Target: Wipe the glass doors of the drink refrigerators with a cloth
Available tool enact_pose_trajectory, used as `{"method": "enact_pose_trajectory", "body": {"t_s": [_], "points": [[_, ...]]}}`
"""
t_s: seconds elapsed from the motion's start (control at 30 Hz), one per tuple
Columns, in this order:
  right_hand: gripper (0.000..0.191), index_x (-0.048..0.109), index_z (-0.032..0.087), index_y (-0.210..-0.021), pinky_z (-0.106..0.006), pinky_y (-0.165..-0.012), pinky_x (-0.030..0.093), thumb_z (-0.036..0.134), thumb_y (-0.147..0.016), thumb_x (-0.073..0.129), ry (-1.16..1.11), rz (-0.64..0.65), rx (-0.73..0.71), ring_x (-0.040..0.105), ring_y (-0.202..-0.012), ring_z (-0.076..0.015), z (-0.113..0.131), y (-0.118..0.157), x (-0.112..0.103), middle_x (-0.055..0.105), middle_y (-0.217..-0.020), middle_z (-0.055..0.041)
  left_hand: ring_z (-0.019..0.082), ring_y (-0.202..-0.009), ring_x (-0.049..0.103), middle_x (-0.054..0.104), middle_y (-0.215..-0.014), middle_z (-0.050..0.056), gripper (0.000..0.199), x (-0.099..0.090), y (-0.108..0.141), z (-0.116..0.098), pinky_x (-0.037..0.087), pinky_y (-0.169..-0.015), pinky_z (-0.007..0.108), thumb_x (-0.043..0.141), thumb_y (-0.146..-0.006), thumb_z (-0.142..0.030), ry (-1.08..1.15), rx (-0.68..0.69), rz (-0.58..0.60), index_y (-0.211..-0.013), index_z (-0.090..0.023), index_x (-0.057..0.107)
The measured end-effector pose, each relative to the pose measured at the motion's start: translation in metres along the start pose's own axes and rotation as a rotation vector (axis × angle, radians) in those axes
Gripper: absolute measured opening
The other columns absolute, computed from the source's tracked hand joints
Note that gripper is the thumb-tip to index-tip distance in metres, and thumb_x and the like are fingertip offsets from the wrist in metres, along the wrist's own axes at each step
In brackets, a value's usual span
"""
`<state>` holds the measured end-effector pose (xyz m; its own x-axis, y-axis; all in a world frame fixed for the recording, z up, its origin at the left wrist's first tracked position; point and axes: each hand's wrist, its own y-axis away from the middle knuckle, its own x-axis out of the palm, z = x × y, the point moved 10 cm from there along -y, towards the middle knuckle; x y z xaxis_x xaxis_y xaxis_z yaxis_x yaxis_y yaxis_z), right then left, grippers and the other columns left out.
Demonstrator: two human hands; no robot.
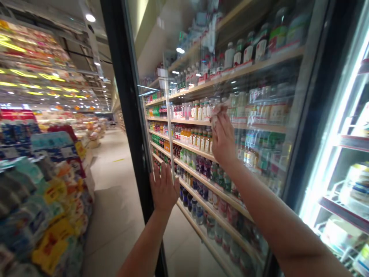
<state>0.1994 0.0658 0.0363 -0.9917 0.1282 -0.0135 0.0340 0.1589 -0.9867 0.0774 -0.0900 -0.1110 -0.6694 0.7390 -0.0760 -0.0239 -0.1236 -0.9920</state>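
1 flat L hand point(164, 188), gripping nothing, rested on glass door point(198, 173) nr dark frame point(127, 96); R hand point(225, 142) held pale cloth point(221, 107) vs. door, w/ bottles point(204, 141) showing.

This is a supermarket. Drink bottles point(202, 143) stand in many rows on long shelves point(268, 61), which are seen in a glass door point(123, 77). At the right is a brightly lit display case point(343, 209); at the left, packaged goods point(53, 190) are piled beside an aisle point(108, 152).
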Motion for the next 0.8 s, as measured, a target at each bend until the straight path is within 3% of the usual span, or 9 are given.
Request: {"method": "enact_pose_trajectory", "body": {"t_s": [0.07,0.2,0.27,0.4,0.47,0.57,0.63,0.8], "points": [[0.06,0.03,0.016,-0.16,-0.05,-0.124,0.034,0.013,-0.1,0.039,-0.032,0.011,-0.047,0.022,-0.156,-0.0257,0.013,0.01,0.004,0.046,-0.156,-0.0131,0.035,-0.155,0.014,0.034,-0.161,0.019,0.074,0.0,0.0,0.0,0.017,-0.126,0.056,0.052,-0.102,-0.031,0.009,-0.008,0.002,-0.163,-0.011,0.016],[0.055,0.043,0.023,-0.154,-0.044,-0.123,0.036,0.013,-0.099,0.043,-0.13,0.26,-0.387,0.033,-0.152,-0.0211,0.061,0.033,0.032,0.054,-0.151,-0.0051,0.034,-0.155,0.014,0.033,-0.161,0.02,0.075,0.0,0.0,0.0,0.017,-0.126,0.056,0.053,-0.101,-0.031,0.033,-0.011,0.005,-0.164,-0.012,0.015],[0.055,0.045,0.024,-0.152,-0.044,-0.124,0.035,0.01,-0.1,0.039,-0.125,0.235,-0.358,0.035,-0.151,-0.0205,0.049,0.015,0.029,0.055,-0.151,-0.0038,0.034,-0.155,0.014,0.033,-0.161,0.019,0.075,0.0,0.001,0.001,0.017,-0.126,0.057,0.053,-0.101,-0.03,0.034,-0.009,0.003,-0.164,-0.013,0.015],[0.053,0.04,0.02,-0.155,-0.051,-0.123,0.036,0.016,-0.103,0.034,-0.087,0.016,-0.065,0.037,-0.148,-0.0261,-0.003,-0.035,0.01,0.053,-0.148,-0.0109,0.035,-0.155,0.015,0.035,-0.16,0.019,0.073,0.002,0.002,0.002,0.019,-0.126,0.056,0.052,-0.102,-0.03,0.002,-0.002,-0.002,-0.163,-0.012,0.016],[0.05,0.044,0.017,-0.152,-0.051,-0.121,0.039,0.018,-0.102,0.036,-0.1,-0.009,-0.041,0.044,-0.141,-0.0279,-0.001,-0.036,0.009,0.057,-0.14,-0.0138,0.035,-0.155,0.015,0.034,-0.16,0.019,0.073,0.002,0.002,0.001,0.019,-0.126,0.056,0.052,-0.102,-0.03,0.003,-0.001,-0.006,-0.163,-0.012,0.017],[0.045,0.054,0.021,-0.144,-0.046,-0.116,0.045,0.016,-0.101,0.041,-0.155,0.069,-0.202,0.051,-0.131,-0.026,0.027,-0.022,0.02,0.065,-0.126,-0.0106,0.034,-0.155,0.015,0.033,-0.161,0.018,0.073,0.001,0.002,0.001,0.019,-0.126,0.056,0.051,-0.102,-0.031,0.021,-0.007,-0.005,-0.163,-0.012,0.017],[0.048,0.051,0.024,-0.147,-0.045,-0.115,0.047,0.015,-0.101,0.042,-0.189,0.096,-0.281,0.051,-0.132,-0.0245,0.034,-0.021,0.023,0.064,-0.13,-0.0086,0.034,-0.155,0.014,0.033,-0.161,0.017,0.072,0.0,0.002,0.001,0.017,-0.127,0.055,0.051,-0.102,-0.03,0.034,-0.015,0.007,-0.163,-0.012,0.017],[0.052,0.044,0.025,-0.152,-0.056,-0.123,0.036,0.014,-0.102,0.034,-0.146,-0.05,-0.111,0.031,-0.151,-0.0277,-0.002,-0.053,0.008,0.046,-0.155,-0.0074,0.034,-0.155,0.012,0.034,-0.161,0.018,0.072,0.0,0.0,0.0,0.016,-0.127,0.055,0.049,-0.103,-0.029,-0.004,-0.019,0.028,-0.163,-0.011,0.015]]}}
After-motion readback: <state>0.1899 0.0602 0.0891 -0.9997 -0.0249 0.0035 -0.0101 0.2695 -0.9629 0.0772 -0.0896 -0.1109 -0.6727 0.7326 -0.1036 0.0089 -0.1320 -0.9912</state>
